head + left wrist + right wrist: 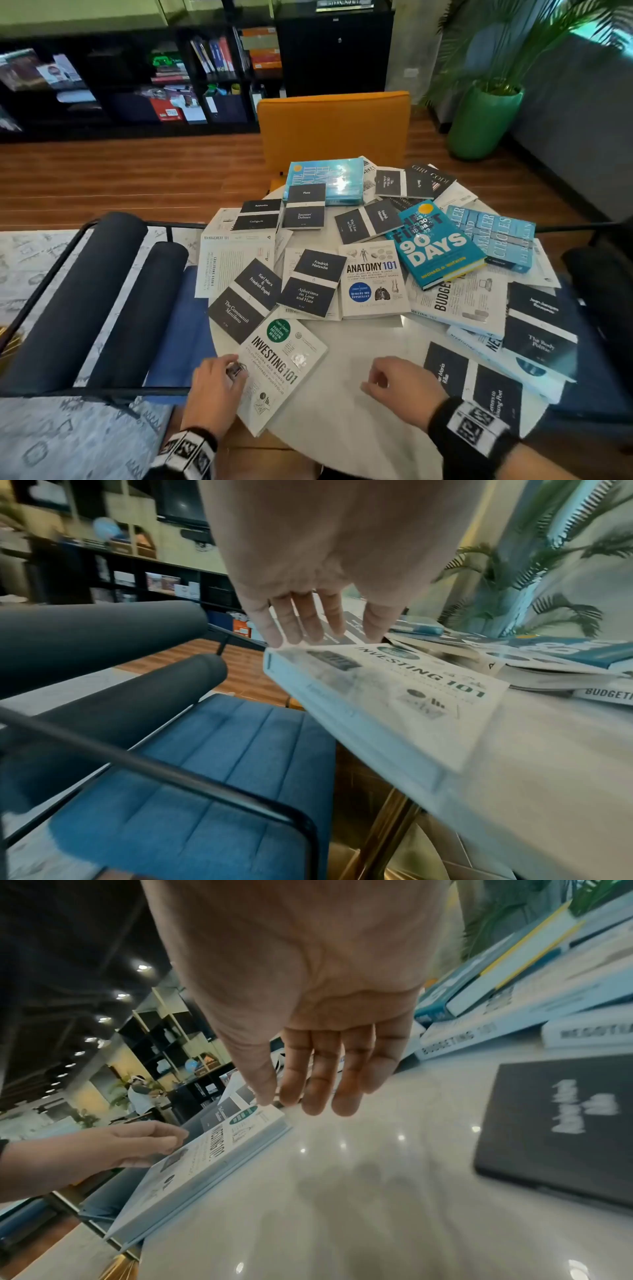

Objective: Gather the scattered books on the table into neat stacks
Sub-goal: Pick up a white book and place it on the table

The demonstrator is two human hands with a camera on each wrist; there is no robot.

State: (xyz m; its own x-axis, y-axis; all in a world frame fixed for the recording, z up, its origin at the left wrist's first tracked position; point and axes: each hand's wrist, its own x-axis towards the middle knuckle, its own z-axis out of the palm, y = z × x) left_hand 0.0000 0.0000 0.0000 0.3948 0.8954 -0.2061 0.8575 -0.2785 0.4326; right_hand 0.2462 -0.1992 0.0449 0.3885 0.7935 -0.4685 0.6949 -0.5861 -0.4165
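Left hand [214, 387], fingers relaxed, touches Investing 101 [279, 373]; right hand [402, 385] empty. Overhanging the worktop [346, 425], the book may slip off.

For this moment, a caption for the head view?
Left hand touches a white book; right hand hovers empty over the table.

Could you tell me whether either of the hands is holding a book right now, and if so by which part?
Neither holds one. The left hand reaches the left edge of Investing 101 with no grip visible; the right hand hovers over the bare table.
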